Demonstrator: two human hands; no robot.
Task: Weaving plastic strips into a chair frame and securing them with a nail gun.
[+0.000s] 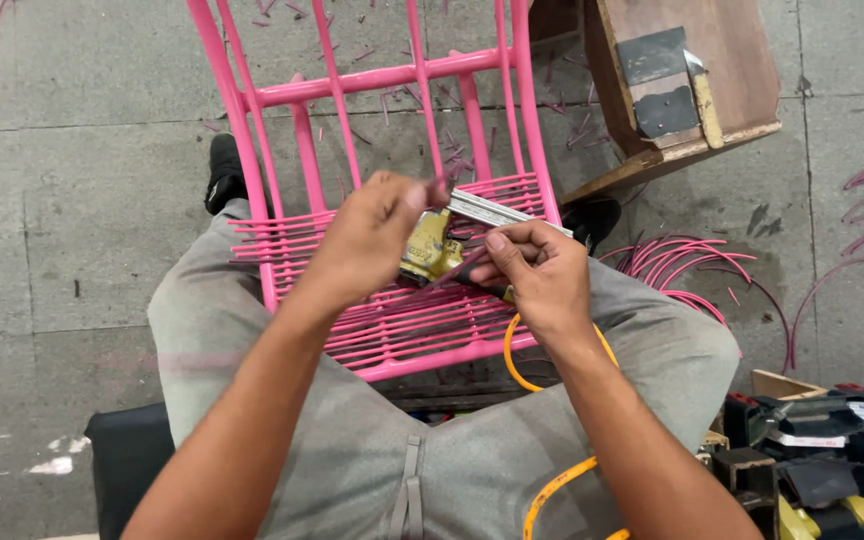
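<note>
Your right hand (537, 275) grips the yellow staple gun (430, 247) against the woven seat of the pink chair frame (392, 80). Your left hand (377, 235) pinches a pink strand just above the gun. Keep that strand taut and the gun pressed flat.

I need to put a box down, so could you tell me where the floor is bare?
Bare floor lies left of the pink frame. Right of it is crowded: wooden box, pink strips, tools. Trimmings litter the floor beyond the frame.
</note>
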